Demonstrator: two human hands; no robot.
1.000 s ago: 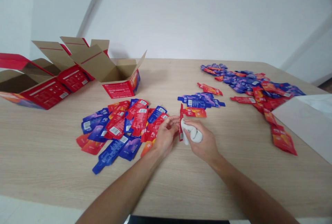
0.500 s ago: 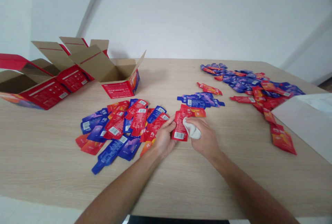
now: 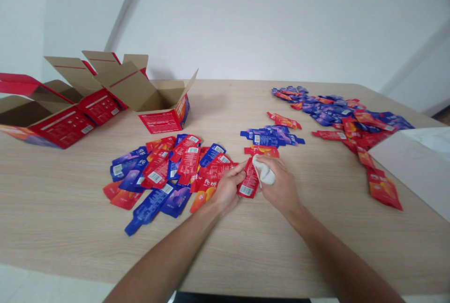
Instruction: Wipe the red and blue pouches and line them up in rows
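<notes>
A red pouch (image 3: 248, 185) with a barcode is gripped at its left side by my left hand (image 3: 228, 190). My right hand (image 3: 280, 182) is closed around a crumpled white cloth (image 3: 264, 172), which touches the pouch's right side. Just beyond the hands lies a red-orange pouch (image 3: 265, 151) on the table. Several blue pouches (image 3: 267, 137) overlap behind it, with another red pouch (image 3: 284, 120) farther back. To the left of my left hand, a loose heap of red and blue pouches (image 3: 158, 172) is spread out; its right end lies close to my fingers.
Open red cardboard boxes stand at the back left, one box (image 3: 160, 121) nearer the middle and others (image 3: 66, 127) at the far left. A long pile of pouches (image 3: 326, 106) runs along the right side of the wooden table (image 3: 225, 256), beside a white container (image 3: 415, 162).
The held pouch has moved slightly down and right and is now tilted. Both hands have shifted a little with it, and the white cloth has moved slightly right.
</notes>
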